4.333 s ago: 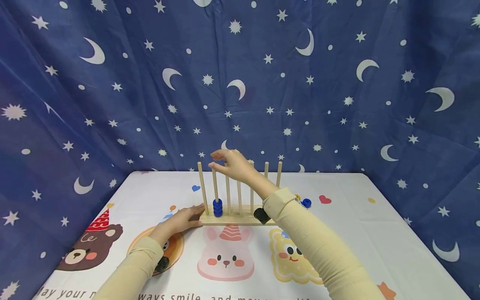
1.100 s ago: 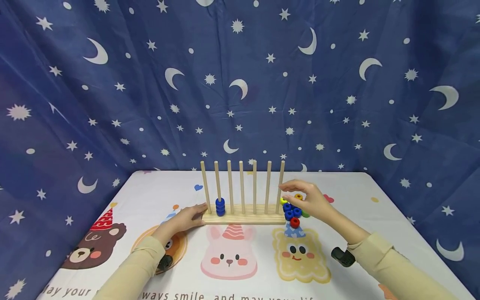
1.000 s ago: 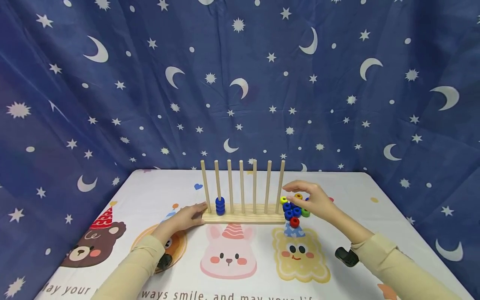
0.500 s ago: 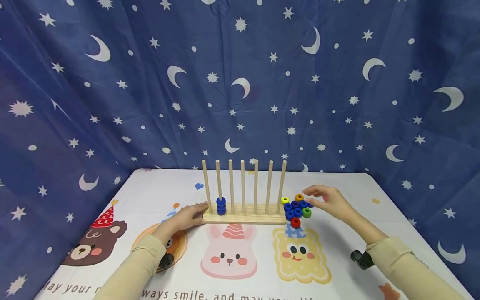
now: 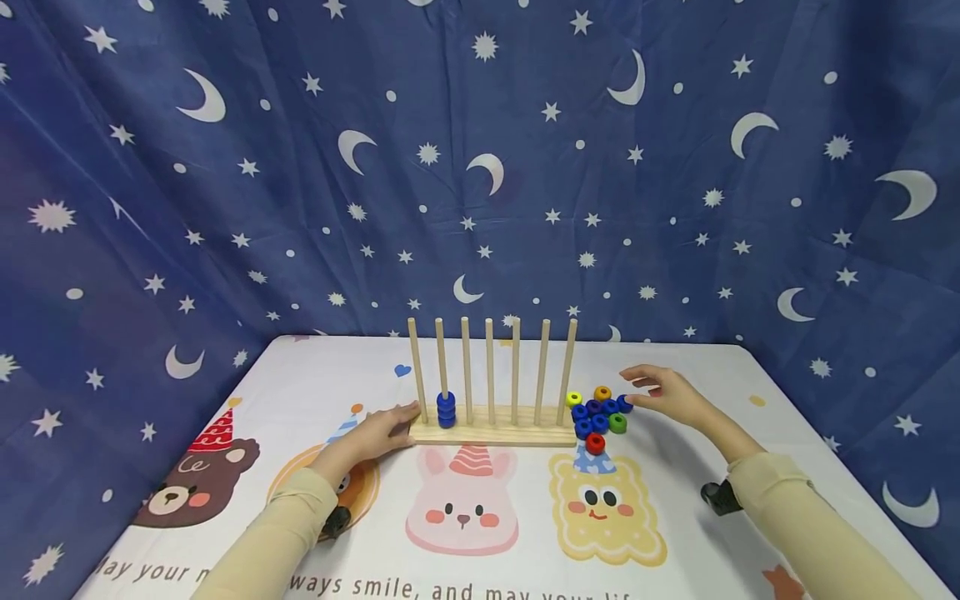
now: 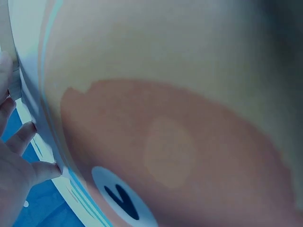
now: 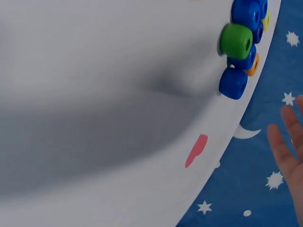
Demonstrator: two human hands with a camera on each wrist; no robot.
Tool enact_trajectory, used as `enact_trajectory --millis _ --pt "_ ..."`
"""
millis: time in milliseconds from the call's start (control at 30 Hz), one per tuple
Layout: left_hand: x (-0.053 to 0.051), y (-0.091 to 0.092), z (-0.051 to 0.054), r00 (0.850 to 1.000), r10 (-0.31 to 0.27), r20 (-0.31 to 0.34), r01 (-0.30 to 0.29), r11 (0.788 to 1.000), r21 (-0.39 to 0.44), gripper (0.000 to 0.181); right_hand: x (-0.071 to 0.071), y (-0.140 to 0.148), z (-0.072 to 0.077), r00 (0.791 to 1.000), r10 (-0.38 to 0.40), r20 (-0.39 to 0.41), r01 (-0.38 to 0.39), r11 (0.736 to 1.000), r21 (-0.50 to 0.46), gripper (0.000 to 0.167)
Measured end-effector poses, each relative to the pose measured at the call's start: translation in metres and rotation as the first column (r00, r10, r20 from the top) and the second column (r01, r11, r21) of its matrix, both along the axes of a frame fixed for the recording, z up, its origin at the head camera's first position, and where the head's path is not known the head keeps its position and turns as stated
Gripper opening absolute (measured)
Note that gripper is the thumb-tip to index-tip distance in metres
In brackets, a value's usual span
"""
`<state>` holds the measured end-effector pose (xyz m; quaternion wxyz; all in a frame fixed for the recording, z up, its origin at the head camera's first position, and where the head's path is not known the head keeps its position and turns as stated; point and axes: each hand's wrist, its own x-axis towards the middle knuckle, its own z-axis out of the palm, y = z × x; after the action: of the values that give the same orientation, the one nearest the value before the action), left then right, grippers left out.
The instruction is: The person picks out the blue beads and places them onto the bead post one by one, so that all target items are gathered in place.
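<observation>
Head: the left hand (image 5: pixel 378 433) touches the left end of the wooden peg rack (image 5: pixel 495 435) — a blue bead stack (image 5: pixel 446 410) on its second peg from left. Right of it on the desk (image 5: pixel 352 367), the right hand (image 5: pixel 671 396), thumb and fingers apart, is at the cluster's rightmost blue bead (image 5: pixel 625 403) — contact unclear. Left wrist: left fingers (image 6: pixel 22 137) spread. Right wrist: right fingers (image 7: pixel 280 146) apart, near the beads.

The rack (image 5: pixel 491 434) stands on the table (image 5: pixel 750 492) — left hand (image 5: pixel 375 435) at its left end, loose beads (image 5: pixel 601 427) by its right, right hand (image 5: pixel 671 396) beyond them. Stacked beads (image 5: pixel 446 411) sit on its second peg (image 5: pixel 442 358) from the left — curtain (image 5: pixel 420 183) behind it.
</observation>
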<state>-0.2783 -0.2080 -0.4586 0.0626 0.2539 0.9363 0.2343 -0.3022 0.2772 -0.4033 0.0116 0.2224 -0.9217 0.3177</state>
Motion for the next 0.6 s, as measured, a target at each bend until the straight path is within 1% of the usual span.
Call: enact_trajectory --millis 133,200,367,500,600 --pt "0.001 0.001 0.002 1.0 0.008 0.026 -0.008 1.0 -0.003 0.059 -0.007 0.003 -0.003 0.998 0.016 0.059 -0.017 1.0 0.015 0.046" --pt "0.002 0.002 0.002 1.0 0.006 0.027 -0.006 1.0 -0.005 0.059 -0.01 0.003 -0.006 0.996 0.016 0.085 -0.017 1.0 0.018 0.048" --pt "0.004 0.002 0.004 1.0 0.009 0.025 -0.009 1.0 -0.007 0.059 -0.014 0.006 -0.014 0.994 0.01 0.113 -0.014 0.999 0.032 0.052" --pt "0.003 0.001 0.004 1.0 0.008 0.023 -0.007 1.0 -0.013 0.059 -0.017 0.007 -0.018 0.992 0.012 0.126 -0.017 0.999 0.036 0.054" --pt "0.001 0.001 0.004 1.0 0.003 0.019 -0.003 1.0 -0.024 0.059 -0.019 0.006 -0.02 0.986 0.033 0.165 -0.039 0.999 0.03 0.058"
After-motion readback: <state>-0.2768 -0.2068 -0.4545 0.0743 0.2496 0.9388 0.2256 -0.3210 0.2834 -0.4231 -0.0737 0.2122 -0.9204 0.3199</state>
